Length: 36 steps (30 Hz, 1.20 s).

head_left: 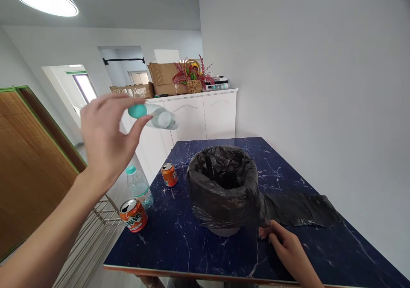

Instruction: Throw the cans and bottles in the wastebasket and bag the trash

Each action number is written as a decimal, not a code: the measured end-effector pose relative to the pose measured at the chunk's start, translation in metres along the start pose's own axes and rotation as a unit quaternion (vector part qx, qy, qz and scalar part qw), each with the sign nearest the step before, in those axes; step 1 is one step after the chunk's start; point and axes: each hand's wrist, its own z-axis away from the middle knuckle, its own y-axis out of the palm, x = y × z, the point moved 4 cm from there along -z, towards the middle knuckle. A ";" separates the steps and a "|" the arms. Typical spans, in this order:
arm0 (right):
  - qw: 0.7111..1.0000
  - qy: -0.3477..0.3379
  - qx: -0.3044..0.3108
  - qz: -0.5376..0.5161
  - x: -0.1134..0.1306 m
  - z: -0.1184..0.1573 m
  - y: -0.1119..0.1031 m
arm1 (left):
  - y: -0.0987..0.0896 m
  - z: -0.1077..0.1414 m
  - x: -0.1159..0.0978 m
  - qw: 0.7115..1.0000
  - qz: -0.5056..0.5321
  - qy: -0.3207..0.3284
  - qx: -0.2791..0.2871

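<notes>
Raised at the left, my left hand grips a clear plastic bottle near its teal cap, the bottle tilted sideways in the air. My right hand, fingers curled, pinches the black bag at the lower right of a bin. A black bag lines the bin, folded over its rim, and its mouth is open. Left of the bin stand an orange can, a second orange can nearer the front, and an upright bottle with a teal cap.
The blue marbled table has a flat black bag on its right side. A metal rack is below left. Behind are a white cabinet, cardboard boxes and a flower basket. A wall runs along the right.
</notes>
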 end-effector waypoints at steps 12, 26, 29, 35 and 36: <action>0.999 0.044 0.023 -0.005 -0.006 -0.001 0.002 | -0.013 -0.011 -0.091 0.954 0.237 -0.007 0.181; 1.000 0.011 0.001 -0.019 -0.003 -0.003 0.002 | 0.078 0.029 -0.100 0.872 0.294 0.031 0.389; 1.000 0.004 0.001 -0.014 -0.002 -0.003 0.002 | 0.092 0.034 -0.099 0.861 0.284 0.039 0.421; 1.000 0.023 0.007 -0.004 0.000 -0.002 0.001 | 0.120 0.041 -0.094 0.830 0.263 0.043 0.490; 0.999 0.030 0.010 -0.002 0.000 -0.002 0.001 | 0.124 0.043 -0.093 0.820 0.261 0.047 0.507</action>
